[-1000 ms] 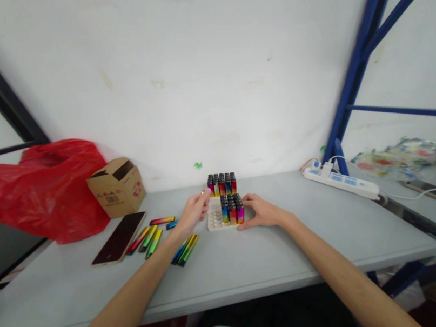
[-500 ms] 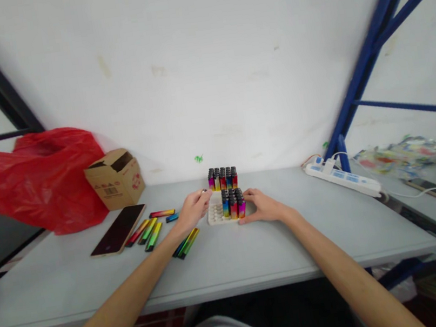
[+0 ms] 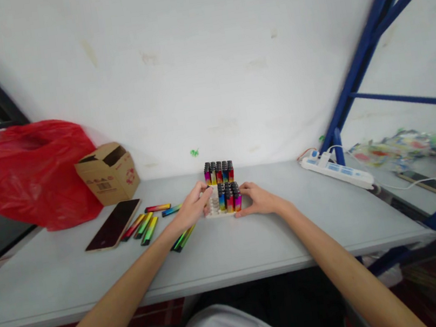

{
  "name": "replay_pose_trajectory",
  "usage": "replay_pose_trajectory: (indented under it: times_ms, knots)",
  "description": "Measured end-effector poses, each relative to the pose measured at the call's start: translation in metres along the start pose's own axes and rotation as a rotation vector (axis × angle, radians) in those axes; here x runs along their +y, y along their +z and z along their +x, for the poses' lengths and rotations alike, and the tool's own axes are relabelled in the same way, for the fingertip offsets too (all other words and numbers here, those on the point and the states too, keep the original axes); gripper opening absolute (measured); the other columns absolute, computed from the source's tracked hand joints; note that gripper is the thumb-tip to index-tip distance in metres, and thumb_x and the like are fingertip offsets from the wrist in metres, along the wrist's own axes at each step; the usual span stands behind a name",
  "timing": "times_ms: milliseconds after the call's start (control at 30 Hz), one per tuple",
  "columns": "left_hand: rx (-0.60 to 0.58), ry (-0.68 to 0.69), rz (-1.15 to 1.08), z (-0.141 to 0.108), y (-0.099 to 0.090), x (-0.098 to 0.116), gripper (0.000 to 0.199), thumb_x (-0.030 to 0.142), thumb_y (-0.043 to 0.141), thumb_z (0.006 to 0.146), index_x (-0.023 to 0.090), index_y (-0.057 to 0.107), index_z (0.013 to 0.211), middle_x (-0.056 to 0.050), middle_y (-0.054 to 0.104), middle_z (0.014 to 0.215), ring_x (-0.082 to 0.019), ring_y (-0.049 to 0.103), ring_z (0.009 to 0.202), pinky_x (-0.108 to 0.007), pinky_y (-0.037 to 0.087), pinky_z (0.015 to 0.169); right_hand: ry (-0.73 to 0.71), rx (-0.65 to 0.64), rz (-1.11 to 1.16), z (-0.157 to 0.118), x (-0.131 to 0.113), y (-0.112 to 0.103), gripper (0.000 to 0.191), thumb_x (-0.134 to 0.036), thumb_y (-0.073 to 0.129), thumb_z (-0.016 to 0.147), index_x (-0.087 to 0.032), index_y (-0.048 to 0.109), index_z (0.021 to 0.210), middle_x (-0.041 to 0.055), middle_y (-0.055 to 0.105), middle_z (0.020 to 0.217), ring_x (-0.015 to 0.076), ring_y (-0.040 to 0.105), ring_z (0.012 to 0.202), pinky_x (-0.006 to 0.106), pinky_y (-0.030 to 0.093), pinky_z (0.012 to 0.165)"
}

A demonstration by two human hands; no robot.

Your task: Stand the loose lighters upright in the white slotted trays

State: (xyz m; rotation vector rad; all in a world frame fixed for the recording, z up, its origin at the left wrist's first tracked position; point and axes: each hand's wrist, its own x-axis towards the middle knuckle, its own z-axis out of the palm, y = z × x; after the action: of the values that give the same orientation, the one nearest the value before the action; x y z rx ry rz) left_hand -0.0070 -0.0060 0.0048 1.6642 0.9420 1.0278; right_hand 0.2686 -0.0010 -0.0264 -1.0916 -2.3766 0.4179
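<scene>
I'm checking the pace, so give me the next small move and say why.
I'd lower what looks like a lighter, mostly hidden in the left hand, into an open hole of the white tray. That hand is at the tray's open holes, beside standing lighters, and the right hand is at the tray's other side.

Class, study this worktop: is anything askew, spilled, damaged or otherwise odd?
I see no spill or breakage. Slightly odd: multicoloured, black-topped lighters lie loose at differing angles left of the white holed tray, while others stand upright in it. Brownish smudges mark the white wall.
</scene>
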Motion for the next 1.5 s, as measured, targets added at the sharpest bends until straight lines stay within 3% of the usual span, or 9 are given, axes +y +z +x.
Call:
replay_pose_trajectory:
  times_ms: [100,200,500,800,967,1067,1167,1367,1500]
  knots:
    - [-0.01,0.134,0.098,-0.001,-0.001,0.009,0.034,0.053,0.071,0.089,0.019,0.067,0.089,-0.003,0.069,0.083,-0.018,0.065,0.078,-0.027,0.054,0.069,0.002,-0.003,-0.007,0.0,-0.001,0.0,0.076,-0.064,0.089,0.075,-0.018,0.072,0.133,0.0149,0.066,0.125,0.0339,0.062,0.119,0.049,0.05,0.11]
    - [-0.068,0.19,0.134,-0.002,-0.002,0.011,0.034,0.049,0.076,0.085,0.017,0.077,0.096,-0.009,0.074,0.1,-0.022,0.068,0.093,-0.031,0.058,0.079,0.006,-0.004,-0.02,0.0,-0.001,0.0,0.077,-0.063,0.09,0.074,-0.017,0.072,0.133,0.0156,0.066,0.126,0.0343,0.062,0.12,0.05,0.049,0.11]
    - [-0.125,0.256,0.217,-0.005,-0.001,0.005,0.032,0.045,0.075,0.089,0.019,0.08,0.106,-0.01,0.078,0.11,-0.023,0.073,0.095,-0.033,0.063,0.086,0.013,0.0,-0.008,0.0,0.001,0.001,0.077,-0.064,0.09,0.074,-0.019,0.071,0.134,0.0143,0.067,0.125,0.0338,0.062,0.119,0.05,0.049,0.11]
    - [-0.075,0.307,0.357,-0.008,0.006,-0.002,0.03,0.047,0.072,0.092,0.021,0.079,0.107,-0.009,0.078,0.11,-0.023,0.073,0.096,-0.033,0.063,0.08,0.009,-0.007,-0.029,0.001,-0.001,0.0,0.079,-0.062,0.091,0.074,-0.016,0.071,0.134,0.0157,0.066,0.126,0.0337,0.062,0.119,0.049,0.05,0.109]
    - [-0.078,0.294,0.379,-0.009,0.004,-0.003,0.039,0.043,0.076,0.09,0.024,0.066,0.122,-0.002,0.078,0.094,-0.02,0.074,0.083,-0.033,0.06,0.083,0.017,0.0,-0.031,0.0,-0.001,0.001,0.08,-0.064,0.091,0.073,-0.016,0.071,0.133,0.016,0.066,0.125,0.0336,0.062,0.117,0.05,0.05,0.109]
    - [-0.075,0.262,0.48,-0.006,-0.011,0.002,0.042,0.046,0.077,0.088,0.025,0.063,0.123,0.001,0.075,0.083,-0.021,0.072,0.076,-0.032,0.057,0.078,0.026,0.001,-0.019,0.0,-0.002,0.001,0.079,-0.063,0.091,0.072,-0.015,0.072,0.133,0.0165,0.066,0.126,0.0339,0.062,0.118,0.05,0.05,0.109]
    - [-0.029,0.255,0.615,0.0,-0.039,0.006,0.029,0.046,0.07,0.09,0.024,0.072,0.108,-0.003,0.076,0.084,-0.023,0.069,0.077,-0.034,0.055,0.08,0.019,-0.003,0.001,0.0,-0.003,0.0,0.077,-0.063,0.09,0.074,-0.017,0.072,0.133,0.0155,0.066,0.126,0.0335,0.062,0.119,0.05,0.049,0.11]
    - [0.056,0.061,0.811,0.009,-0.101,-0.009,0.018,0.031,0.08,0.059,0.025,0.077,0.075,-0.006,0.072,0.076,-0.029,0.067,0.081,-0.035,0.052,0.085,0.03,-0.012,0.007,0.0,-0.003,-0.001,0.077,-0.062,0.091,0.074,-0.017,0.071,0.134,0.0156,0.066,0.128,0.0337,0.061,0.12,0.05,0.049,0.111]
    - [0.026,0.053,0.746,0.01,-0.113,-0.023,0.02,0.026,0.083,0.052,0.026,0.076,0.071,-0.005,0.067,0.073,-0.027,0.064,0.077,-0.033,0.051,0.082,0.031,-0.012,-0.002,0.0,-0.003,-0.001,0.079,-0.063,0.09,0.074,-0.016,0.071,0.134,0.016,0.066,0.127,0.0342,0.061,0.12,0.05,0.049,0.111]
